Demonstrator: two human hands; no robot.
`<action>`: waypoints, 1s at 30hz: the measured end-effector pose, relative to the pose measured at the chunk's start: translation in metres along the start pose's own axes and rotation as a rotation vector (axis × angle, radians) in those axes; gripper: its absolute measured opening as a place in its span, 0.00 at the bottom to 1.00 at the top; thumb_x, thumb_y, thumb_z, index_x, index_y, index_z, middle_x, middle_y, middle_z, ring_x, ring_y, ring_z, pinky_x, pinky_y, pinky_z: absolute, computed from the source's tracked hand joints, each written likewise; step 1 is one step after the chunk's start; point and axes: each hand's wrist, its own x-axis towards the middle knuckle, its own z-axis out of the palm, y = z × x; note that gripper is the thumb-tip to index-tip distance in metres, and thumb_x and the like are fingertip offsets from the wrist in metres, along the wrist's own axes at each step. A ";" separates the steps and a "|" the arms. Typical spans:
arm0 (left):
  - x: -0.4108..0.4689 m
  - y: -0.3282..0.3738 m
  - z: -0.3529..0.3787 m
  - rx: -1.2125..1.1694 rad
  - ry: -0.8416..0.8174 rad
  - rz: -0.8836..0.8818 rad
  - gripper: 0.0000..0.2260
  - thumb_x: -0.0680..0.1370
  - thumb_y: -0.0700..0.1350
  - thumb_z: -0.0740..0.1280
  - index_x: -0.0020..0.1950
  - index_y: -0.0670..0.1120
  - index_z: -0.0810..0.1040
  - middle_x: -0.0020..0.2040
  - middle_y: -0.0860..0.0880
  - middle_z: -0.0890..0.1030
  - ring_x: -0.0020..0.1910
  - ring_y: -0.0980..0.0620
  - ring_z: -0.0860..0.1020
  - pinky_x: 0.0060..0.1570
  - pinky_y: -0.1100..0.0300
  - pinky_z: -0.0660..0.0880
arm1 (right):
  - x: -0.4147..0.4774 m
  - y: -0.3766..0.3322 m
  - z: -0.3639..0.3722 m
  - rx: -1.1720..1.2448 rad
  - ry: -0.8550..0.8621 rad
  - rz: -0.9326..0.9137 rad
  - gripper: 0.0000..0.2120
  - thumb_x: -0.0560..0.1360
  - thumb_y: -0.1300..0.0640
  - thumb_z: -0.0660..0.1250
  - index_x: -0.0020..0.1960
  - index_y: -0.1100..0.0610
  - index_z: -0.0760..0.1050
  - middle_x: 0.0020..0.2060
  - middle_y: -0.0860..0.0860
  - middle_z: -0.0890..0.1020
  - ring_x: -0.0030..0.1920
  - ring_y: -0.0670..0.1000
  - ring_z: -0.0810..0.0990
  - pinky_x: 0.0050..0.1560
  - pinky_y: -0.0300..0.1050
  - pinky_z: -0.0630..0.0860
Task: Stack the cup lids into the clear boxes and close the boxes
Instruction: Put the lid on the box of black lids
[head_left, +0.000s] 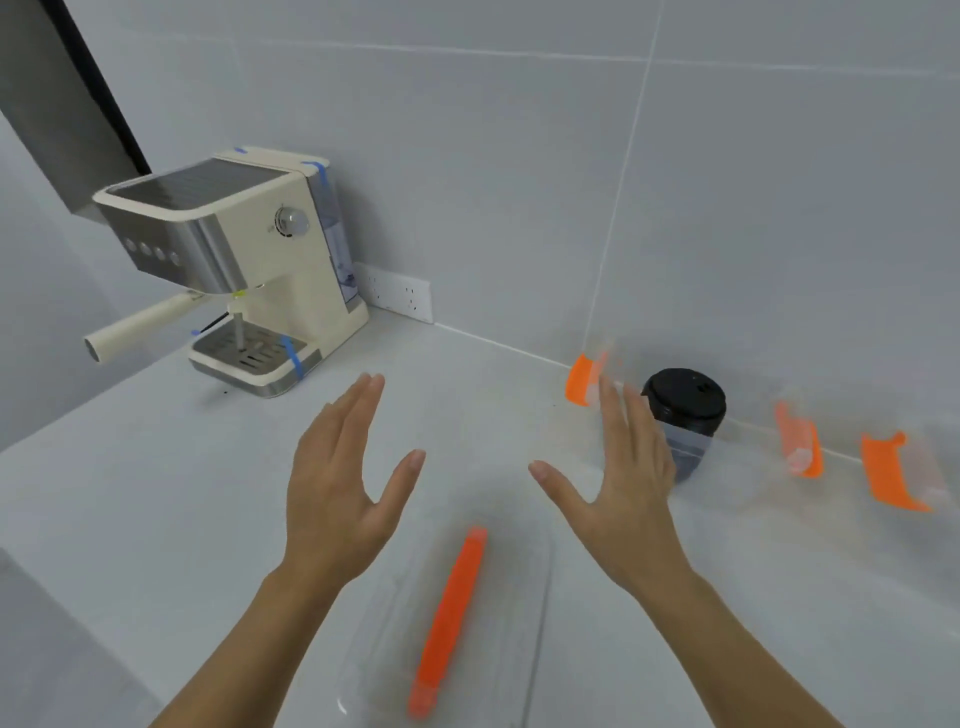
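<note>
Both hands empty, fingers spread, palms facing each other over the pale table (130, 493). Left hand (343, 488) and right hand (618, 483) are well apart, gripping nothing, held above the surface; whether they touch anything clear below them cannot be told.

Between and below the forearms lies a clear box lid (524, 597), very blurred, with a long orange clip (451, 621) running along it, angled toward the near edge. Edges of the clear plastic are hard to trace.

Stack of black cup lids (684, 397) sits at the back right near the wall, just behind the right hand's fingers, seemingly inside a clear box (688, 452) standing upright; lower part of it looks dark through the plastic. An orange latch (583, 379) shows just left of it, beside the right fingertips. Further right, two more orange latches (800, 441) (891, 475) on blurred clear plastic, near the wall line; which box each belongs to cannot be told.

Back left corner: cream and steel espresso machine (234, 260) with blue tape strips, portafilter handle (140, 325) sticking out to the left, drip tray at the bottom. White wall socket (397, 293) just right of the machine, low on the grey tiled wall (727, 182).
</note>
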 end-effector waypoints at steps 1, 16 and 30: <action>-0.010 -0.009 0.002 0.016 -0.016 -0.041 0.33 0.76 0.65 0.52 0.73 0.45 0.63 0.71 0.50 0.68 0.69 0.54 0.64 0.69 0.56 0.59 | -0.007 0.005 0.012 -0.010 -0.038 0.026 0.39 0.65 0.28 0.52 0.68 0.33 0.32 0.77 0.48 0.46 0.75 0.41 0.39 0.73 0.47 0.38; -0.104 -0.067 0.052 0.135 -0.627 -0.573 0.32 0.78 0.58 0.57 0.77 0.48 0.48 0.79 0.49 0.50 0.77 0.47 0.44 0.75 0.50 0.43 | -0.073 0.039 0.096 -0.195 -0.463 0.510 0.43 0.74 0.33 0.54 0.75 0.49 0.32 0.77 0.56 0.42 0.77 0.52 0.37 0.74 0.53 0.36; -0.105 -0.044 0.053 -0.479 -0.519 -0.824 0.35 0.70 0.55 0.66 0.75 0.54 0.59 0.76 0.52 0.59 0.77 0.50 0.49 0.75 0.50 0.41 | -0.067 0.023 0.096 0.283 -0.361 0.565 0.45 0.71 0.40 0.67 0.76 0.46 0.41 0.77 0.54 0.43 0.77 0.52 0.41 0.75 0.53 0.42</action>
